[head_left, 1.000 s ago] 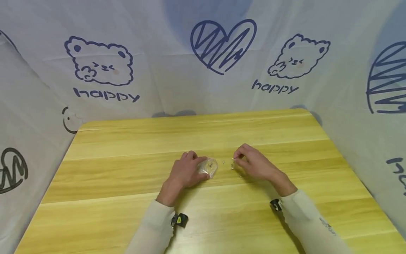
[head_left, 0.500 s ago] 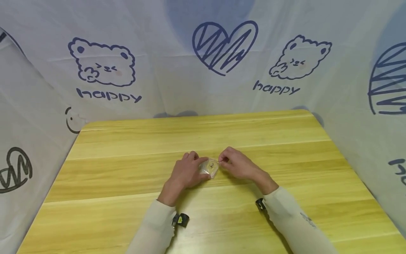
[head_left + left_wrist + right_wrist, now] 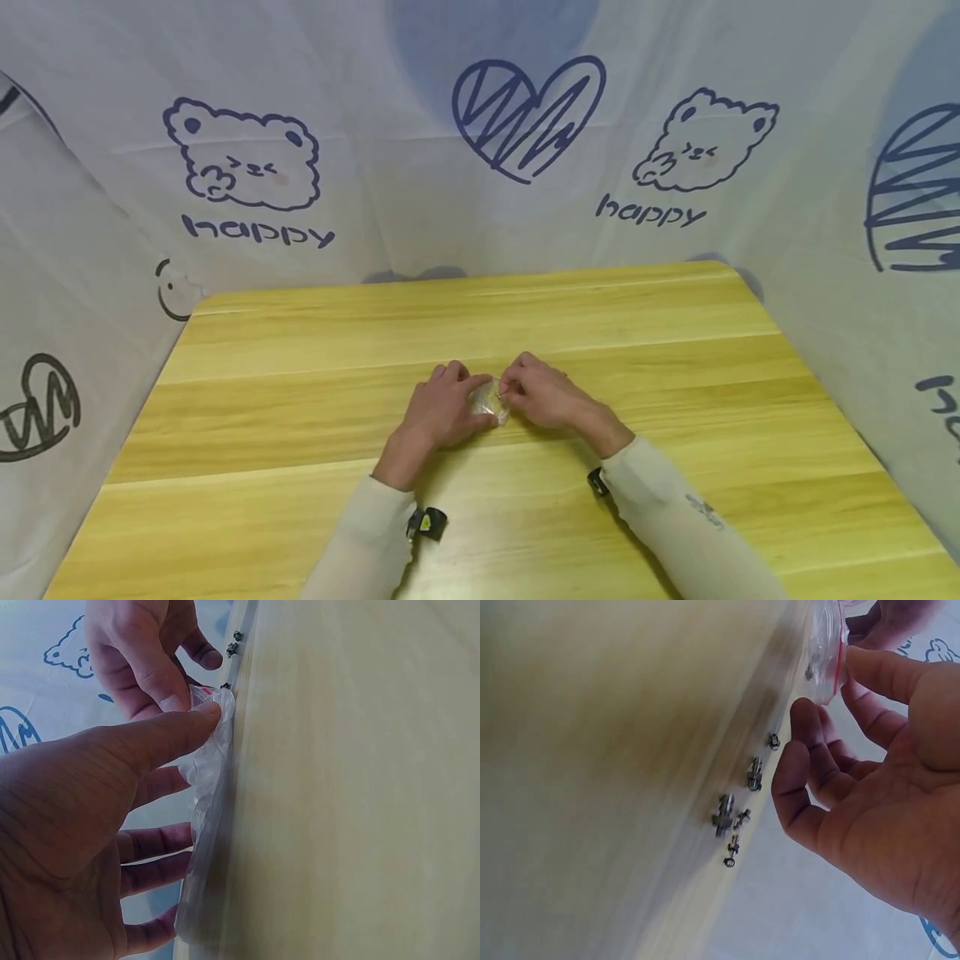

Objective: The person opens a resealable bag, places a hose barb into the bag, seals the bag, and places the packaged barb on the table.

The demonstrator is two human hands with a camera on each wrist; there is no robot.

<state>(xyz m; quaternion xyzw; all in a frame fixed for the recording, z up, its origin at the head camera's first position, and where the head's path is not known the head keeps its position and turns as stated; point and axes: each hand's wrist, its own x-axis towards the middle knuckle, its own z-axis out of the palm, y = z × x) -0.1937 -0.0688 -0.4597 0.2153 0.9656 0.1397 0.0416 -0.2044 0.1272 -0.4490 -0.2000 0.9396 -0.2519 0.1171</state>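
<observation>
A small clear zip-lock plastic bag with a red strip along its mouth lies near the table's middle. My left hand grips it, thumb over the film and other fingers behind. At the bag's mouth, my right hand pinches a tiny metal piece, apparently a screw, between thumb and forefinger; the fingertips touch the bag and largely hide the piece. Below the right palm, several small metal screws lie loose on the tabletop. A couple of screws also show beyond the bag in the left wrist view.
The wood-grain table has rounded far corners. White cloth printed with bears and hearts hangs behind it and at both sides. A black wrist strap is on the left sleeve.
My right hand has moved left from the loose screws to the bag's mouth, carrying a small metal piece. The left hand has stayed on the bag.
</observation>
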